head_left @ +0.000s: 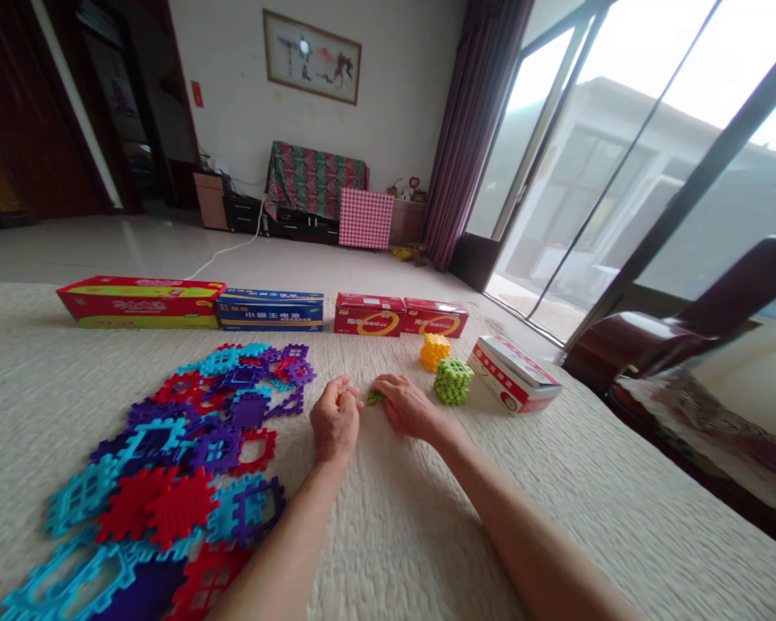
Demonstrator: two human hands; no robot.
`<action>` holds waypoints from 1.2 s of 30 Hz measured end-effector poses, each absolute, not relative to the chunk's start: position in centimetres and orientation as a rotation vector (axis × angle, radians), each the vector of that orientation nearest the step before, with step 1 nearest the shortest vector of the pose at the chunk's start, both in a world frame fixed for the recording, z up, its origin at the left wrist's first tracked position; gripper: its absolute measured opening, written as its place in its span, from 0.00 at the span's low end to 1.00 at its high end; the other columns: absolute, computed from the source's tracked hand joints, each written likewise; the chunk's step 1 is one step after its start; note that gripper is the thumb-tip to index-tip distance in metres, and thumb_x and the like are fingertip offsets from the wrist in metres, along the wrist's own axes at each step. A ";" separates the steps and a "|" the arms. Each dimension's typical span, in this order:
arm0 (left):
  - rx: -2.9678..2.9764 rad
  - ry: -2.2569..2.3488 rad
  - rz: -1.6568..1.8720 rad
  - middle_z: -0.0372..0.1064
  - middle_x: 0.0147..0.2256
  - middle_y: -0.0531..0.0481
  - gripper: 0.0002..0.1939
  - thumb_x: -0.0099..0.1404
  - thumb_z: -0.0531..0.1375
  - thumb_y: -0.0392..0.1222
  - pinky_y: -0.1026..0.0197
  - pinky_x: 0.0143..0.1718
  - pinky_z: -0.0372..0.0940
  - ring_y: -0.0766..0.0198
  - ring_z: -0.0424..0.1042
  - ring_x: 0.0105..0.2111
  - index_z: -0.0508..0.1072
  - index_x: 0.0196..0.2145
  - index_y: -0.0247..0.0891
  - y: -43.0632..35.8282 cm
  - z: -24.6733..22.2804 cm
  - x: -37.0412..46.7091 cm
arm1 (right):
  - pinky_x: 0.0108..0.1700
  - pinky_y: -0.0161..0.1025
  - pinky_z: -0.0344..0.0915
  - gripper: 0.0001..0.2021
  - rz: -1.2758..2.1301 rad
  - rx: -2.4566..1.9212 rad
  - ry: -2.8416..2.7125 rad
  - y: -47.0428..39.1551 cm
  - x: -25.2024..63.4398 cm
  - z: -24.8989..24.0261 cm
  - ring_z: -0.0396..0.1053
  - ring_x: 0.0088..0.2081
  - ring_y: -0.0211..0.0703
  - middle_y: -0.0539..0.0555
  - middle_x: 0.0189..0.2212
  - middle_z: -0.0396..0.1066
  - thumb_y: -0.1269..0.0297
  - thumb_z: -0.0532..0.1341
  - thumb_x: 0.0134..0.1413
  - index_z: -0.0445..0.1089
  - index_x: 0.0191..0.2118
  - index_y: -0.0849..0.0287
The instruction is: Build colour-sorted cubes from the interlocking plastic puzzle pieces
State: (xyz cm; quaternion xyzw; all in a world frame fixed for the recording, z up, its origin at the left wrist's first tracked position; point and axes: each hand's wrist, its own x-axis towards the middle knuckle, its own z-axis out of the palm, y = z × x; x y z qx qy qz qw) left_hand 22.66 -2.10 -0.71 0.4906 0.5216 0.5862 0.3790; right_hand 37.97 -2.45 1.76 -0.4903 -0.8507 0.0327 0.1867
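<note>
Two bare forearms stretched forward over a pale quilted cover (388, 535), left hand (334, 418) curled, fingers bunched, any grip hidden, right hand (406, 405) palm down just beside it, fingers together over a small green piece (376, 398), cannot tell whether clamped, green cube (453, 382) to its right.

Here we looked from the wearer's head, forward and down, the quilted cover (394, 539) close at six o'clock, the wall (407, 108) far off at twelve!
</note>
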 end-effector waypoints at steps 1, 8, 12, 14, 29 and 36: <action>1.258 1.332 1.500 0.73 0.29 0.51 0.16 0.55 0.51 0.37 0.62 0.30 0.67 0.64 0.73 0.23 0.72 0.40 0.36 -2.0 -0.8 22.6 | 0.51 0.41 0.60 0.17 0.097 -1.390 -2.386 -2.6 37.9 2.1 0.68 0.46 0.42 0.59 0.43 0.71 0.79 0.51 0.51 0.69 0.45 0.62; 1.273 1.337 1.502 0.73 0.28 0.51 0.17 0.55 0.50 0.36 0.63 0.31 0.67 0.65 0.72 0.23 0.72 0.40 0.35 -2.1 -0.7 22.7 | 0.31 0.30 0.60 0.13 0.482 -1.592 -2.220 -4.1 38.4 4.9 0.69 0.27 0.35 0.50 0.25 0.72 0.73 0.48 0.58 0.70 0.37 0.61; 1.260 1.347 1.496 0.72 0.28 0.51 0.17 0.54 0.50 0.36 0.64 0.29 0.67 0.66 0.72 0.23 0.72 0.39 0.35 -2.3 -0.4 22.7 | 0.31 0.34 0.60 0.13 0.244 -1.898 -2.231 -4.8 38.5 5.3 0.69 0.27 0.38 0.54 0.23 0.72 0.69 0.52 0.57 0.71 0.27 0.60; 1.250 1.344 1.491 0.72 0.28 0.51 0.17 0.54 0.50 0.37 0.64 0.28 0.66 0.66 0.72 0.23 0.72 0.39 0.35 -2.3 -0.3 22.7 | 0.31 0.36 0.60 0.15 0.105 -2.064 -2.154 -5.1 38.7 5.5 0.70 0.28 0.41 0.57 0.22 0.71 0.64 0.54 0.57 0.70 0.22 0.60; 1.262 1.351 1.482 0.72 0.28 0.51 0.17 0.54 0.49 0.36 0.65 0.28 0.65 0.66 0.72 0.23 0.73 0.39 0.34 -2.4 -0.2 22.7 | 0.38 0.36 0.64 0.13 0.408 -1.740 -2.379 -6.5 39.6 7.2 0.69 0.34 0.40 0.53 0.33 0.73 0.66 0.65 0.42 0.72 0.38 0.57; 1.256 1.370 1.459 0.73 0.29 0.50 0.18 0.54 0.50 0.38 0.64 0.27 0.66 0.65 0.72 0.23 0.73 0.40 0.35 -2.4 -0.1 22.6 | 0.43 0.44 0.65 0.24 0.306 -1.901 -2.403 -7.6 37.4 5.5 0.68 0.43 0.51 0.61 0.42 0.67 0.60 0.69 0.37 0.69 0.44 0.59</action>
